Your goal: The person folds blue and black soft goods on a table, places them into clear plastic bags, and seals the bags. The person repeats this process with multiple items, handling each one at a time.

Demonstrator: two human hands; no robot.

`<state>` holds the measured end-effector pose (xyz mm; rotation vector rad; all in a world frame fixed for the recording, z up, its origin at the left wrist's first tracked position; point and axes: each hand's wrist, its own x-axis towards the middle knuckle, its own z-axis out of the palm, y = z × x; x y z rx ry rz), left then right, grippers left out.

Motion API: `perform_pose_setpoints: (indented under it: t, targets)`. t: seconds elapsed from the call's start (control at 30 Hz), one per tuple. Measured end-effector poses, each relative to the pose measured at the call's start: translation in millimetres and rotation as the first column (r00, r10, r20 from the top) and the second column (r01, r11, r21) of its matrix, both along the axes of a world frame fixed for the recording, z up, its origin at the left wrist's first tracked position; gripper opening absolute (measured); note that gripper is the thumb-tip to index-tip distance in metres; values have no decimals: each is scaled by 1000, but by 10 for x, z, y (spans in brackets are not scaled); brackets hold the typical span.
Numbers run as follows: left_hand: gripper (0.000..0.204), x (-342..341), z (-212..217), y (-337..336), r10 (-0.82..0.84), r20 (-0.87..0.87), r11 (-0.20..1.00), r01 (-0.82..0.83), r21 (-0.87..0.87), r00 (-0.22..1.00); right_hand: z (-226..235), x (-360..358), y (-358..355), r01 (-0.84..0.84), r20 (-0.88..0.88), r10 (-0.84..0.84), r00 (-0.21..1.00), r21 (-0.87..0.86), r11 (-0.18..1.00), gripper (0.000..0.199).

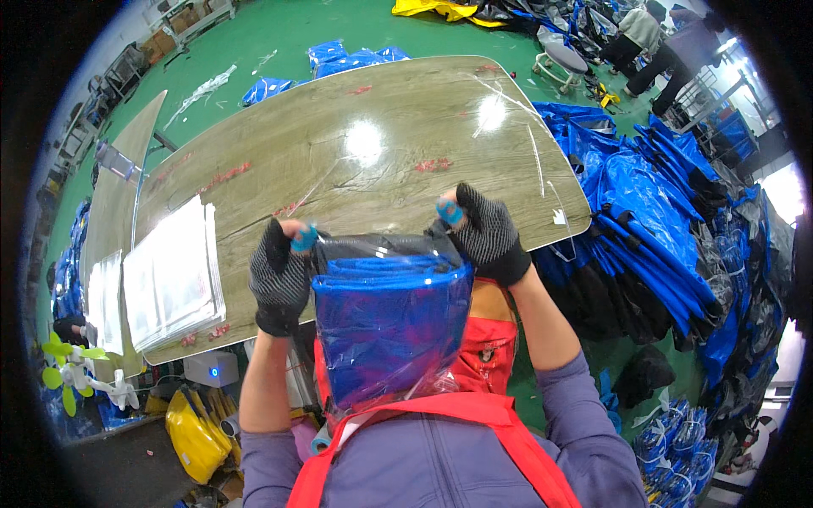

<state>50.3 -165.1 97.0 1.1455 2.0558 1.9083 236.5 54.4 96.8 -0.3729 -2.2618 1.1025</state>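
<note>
Between my hands hangs a clear plastic bag [385,339] with a folded blue and black sheet inside, close in front of my chest. My left hand [281,279], in a black knit glove with a blue wrap at the thumb tip, pinches the bag's upper left corner. At the upper right corner my right hand [487,237], gloved the same way, grips the plastic. The bag's mouth edge stretches between the two hands, past the near edge of the wood-patterned table [339,161]. A red apron [487,360] shows behind the bag.
Flat clear bags [174,275] are stacked at the table's left. Blue and black folded sheets [644,212] pile up at the right. A small fan [85,372] and yellow folded material [195,432] are at lower left. Two people [669,51] bend at the far right near a stool [563,59].
</note>
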Motion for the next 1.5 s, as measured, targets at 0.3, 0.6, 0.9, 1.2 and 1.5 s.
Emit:
perform_pose_setpoints:
  t: [0.3,0.6,0.9,1.2,1.5]
  targets:
    - [6,180,930,397,-139,-71,989,141,30,988,-292,-879,243,-108,-155,40,987,-459,882,44]
    - [77,-95,59,450,-419,466,882,471,6,779,-209,-889,-326,-597,-609,267,747,-437,673,29]
    - [61,292,-277,-255,-221,629,975,192,114,746,-200,309,-502,-236,-176,159,971,-639,732,69]
    - [33,429,-385,-136,-14,251,946,94,-310,968,-406,112,-511,70,-117,-162,980,-559,826,39]
    - [51,235,957,45,259,-376,966,-249,75,890,1020,-50,-353,53,-645,-84,759,-67,996,16]
